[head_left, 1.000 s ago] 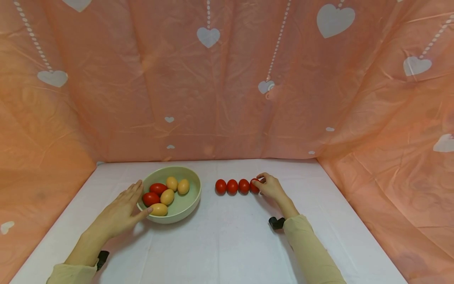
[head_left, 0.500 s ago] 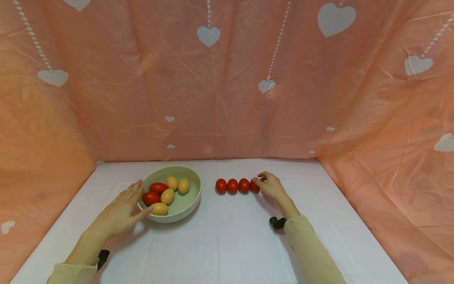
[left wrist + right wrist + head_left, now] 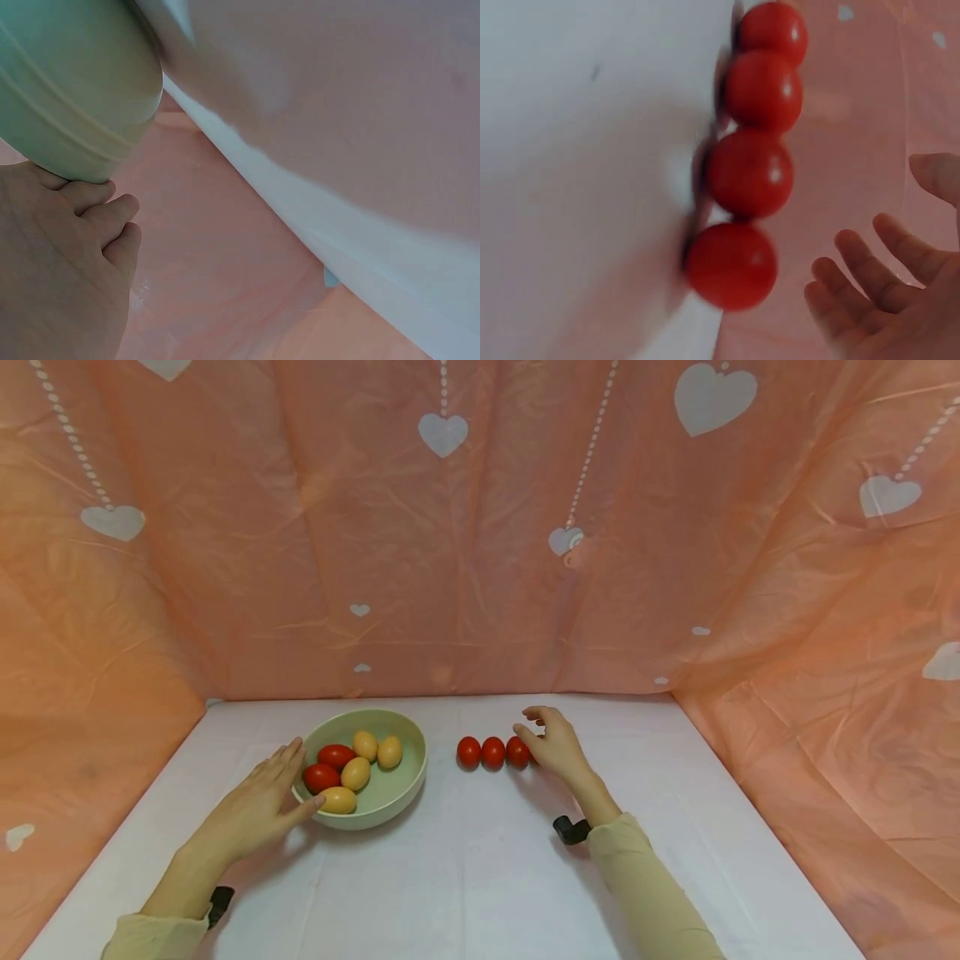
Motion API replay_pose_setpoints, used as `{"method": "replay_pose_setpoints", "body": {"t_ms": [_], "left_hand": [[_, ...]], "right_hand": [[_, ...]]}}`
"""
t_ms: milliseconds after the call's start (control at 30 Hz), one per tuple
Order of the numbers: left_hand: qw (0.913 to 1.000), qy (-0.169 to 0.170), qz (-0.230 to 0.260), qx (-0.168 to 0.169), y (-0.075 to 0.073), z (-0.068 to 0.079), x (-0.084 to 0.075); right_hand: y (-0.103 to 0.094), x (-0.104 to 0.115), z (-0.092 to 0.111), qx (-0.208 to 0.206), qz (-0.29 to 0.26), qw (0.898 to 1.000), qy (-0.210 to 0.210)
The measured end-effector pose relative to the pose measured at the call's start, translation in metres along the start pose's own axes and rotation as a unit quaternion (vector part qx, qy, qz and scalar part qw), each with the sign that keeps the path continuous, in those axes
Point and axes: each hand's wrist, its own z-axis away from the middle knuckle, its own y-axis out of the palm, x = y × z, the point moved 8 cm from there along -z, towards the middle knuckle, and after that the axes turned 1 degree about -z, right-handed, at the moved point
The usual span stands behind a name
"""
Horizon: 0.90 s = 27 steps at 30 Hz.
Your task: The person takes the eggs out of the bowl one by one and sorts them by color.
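Note:
My left hand (image 3: 251, 810) rests against the left side of a pale green bowl (image 3: 406, 783), fingers straight and thumb at the near rim. The left wrist view shows fingertips touching the bowl's outer wall (image 3: 82, 90). Inside lie two red cherry tomatoes (image 3: 321, 777) and several yellow ones (image 3: 356, 773). Right of the bowl, several red cherry tomatoes (image 3: 492, 752) stand in a straight row, side by side. My right hand (image 3: 558, 747) hovers over the row's right end, fingers loosely spread and holding nothing. It mostly hides the rightmost tomato (image 3: 733, 266) in the head view; the right wrist view shows it plainly.
A white cloth (image 3: 420, 885) covers the table. Orange-pink curtains (image 3: 480, 568) with white hearts enclose it at the back and both sides. Small black wrist pieces (image 3: 572, 830) sit at the cuffs of both sleeves (image 3: 652, 893).
My right hand has let go of the rightmost red cherry tomato and risen slightly up and to the left, its fingers spreading. The left hand has stayed at the bowl.

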Motion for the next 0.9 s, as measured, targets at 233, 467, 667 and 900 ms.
{"method": "replay_pose_setpoints", "body": {"t_ms": [233,467,667,900], "left_hand": [[1.0,-0.001,0.003,-0.002,0.0,0.001,0.0],[1.0,-0.001,0.005,-0.006,0.001,0.002,0.0],[0.9999,-0.001,0.011,-0.011,0.004,0.001,0.001],[0.9998,-0.004,0.013,-0.017,0.002,0.001,0.002]], "right_hand": [[0.024,0.038,0.0,0.023,-0.009,0.997,-0.066],[0.053,0.074,-0.005,0.058,-0.005,0.988,-0.142],[0.078,0.101,-0.01,0.085,0.012,0.977,-0.196],[0.103,0.129,-0.016,0.119,-0.013,0.961,-0.248]]}}
